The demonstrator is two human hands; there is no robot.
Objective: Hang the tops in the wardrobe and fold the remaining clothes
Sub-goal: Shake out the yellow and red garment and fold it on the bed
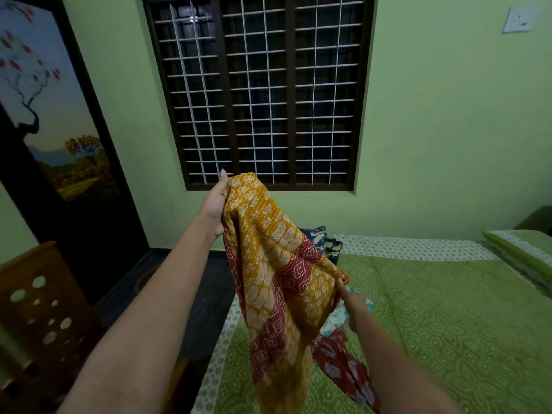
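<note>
The person holds a mustard-yellow garment (268, 249), printed in white with red patterned bands, up in the air over the near-left corner of the bed (433, 309). The left hand (215, 204) is raised in front of the window's lower edge and grips the top of the cloth; its thumb points upward beside the fabric, while the fingers are hidden behind the cloth, so how they lie there cannot be told. The right hand (354, 303) is lower and to the right, somewhat blurred, its fingers closed in a pinch on a gathered fold at the garment's right edge. The cloth hangs between the two hands in a slanting drape, and its lower end drops out of view at the bottom.

On the green patterned bedspread, just below the right forearm, lies a red floral garment (340, 363), and beside it a pale, light-blue printed piece (337, 321) shows partly behind the hand. A dark blue printed cloth (324, 242) sits at the far-left corner of the bed, behind the held garment. A green pillow (519, 249) lies at the right edge.

A dark barred window (260, 91) fills the green wall ahead. At left stands a dark wardrobe door (50, 115) with a painted tree scene, and a wooden piece with round cut-outs (41, 303) stands near the bottom-left corner.
</note>
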